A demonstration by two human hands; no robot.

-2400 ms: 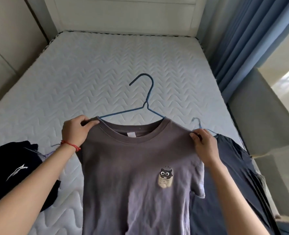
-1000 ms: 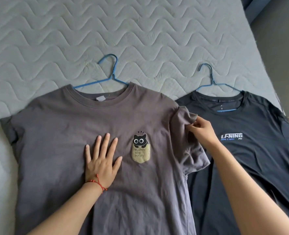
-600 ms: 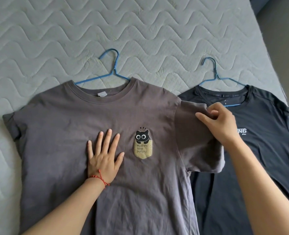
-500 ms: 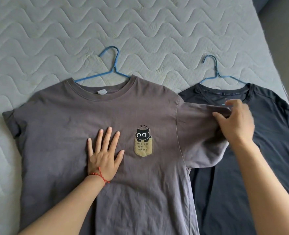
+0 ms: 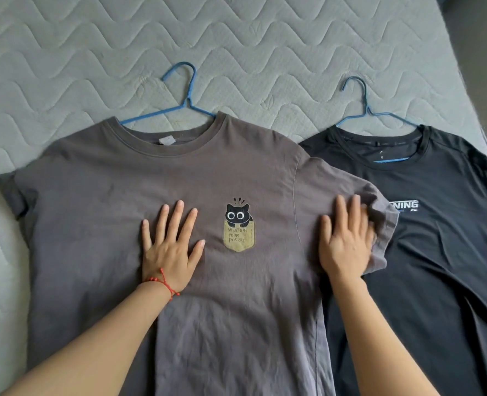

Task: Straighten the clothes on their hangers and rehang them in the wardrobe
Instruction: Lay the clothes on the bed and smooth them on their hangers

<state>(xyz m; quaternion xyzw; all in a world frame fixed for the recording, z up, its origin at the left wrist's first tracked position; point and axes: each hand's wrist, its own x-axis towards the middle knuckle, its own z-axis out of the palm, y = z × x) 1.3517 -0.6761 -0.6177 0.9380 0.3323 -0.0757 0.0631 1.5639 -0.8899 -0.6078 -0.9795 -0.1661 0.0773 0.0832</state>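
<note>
Two T-shirts lie face up on a quilted mattress (image 5: 265,52), pale grey-white with wavy stitching, which fills the view from 9 o'clock round to 2 o'clock; a strip of darker floor (image 5: 482,52) shows past its edge at 2 o'clock. Item one, the grey T-shirt (image 5: 179,172), is at centre, on a blue hanger (image 5: 189,90) whose hook points to 12 o'clock and whose shoulders run under the collar; a cat-in-pocket print (image 5: 238,227) sits mid-chest, its lettering only partly legible. Item two, the dark T-shirt (image 5: 442,252), is at 3 o'clock, on a second blue hanger (image 5: 363,101), hook likewise to 12 o'clock, with a short blue length visible inside the neckline. The grey sleeve at 3 o'clock overlaps the dark shirt and covers the start of its white chest lettering, of which only "NING" reads. The left hand (image 5: 171,247) lies flat on the grey shirt at 7 o'clock of the print, fingers straight and spread, grasping nothing, with a red cord bracelet (image 5: 162,281) at the wrist. The right hand (image 5: 345,241) lies palm down on the grey sleeve at 3 o'clock of the print, fingers extended and holding nothing; its fingertips are motion-blurred. Both shirt hems, the dark shirt's far sleeve and both forearms are cut off by the frame. The grey sleeve at 9 o'clock looks rolled or folded at its cuff.
</note>
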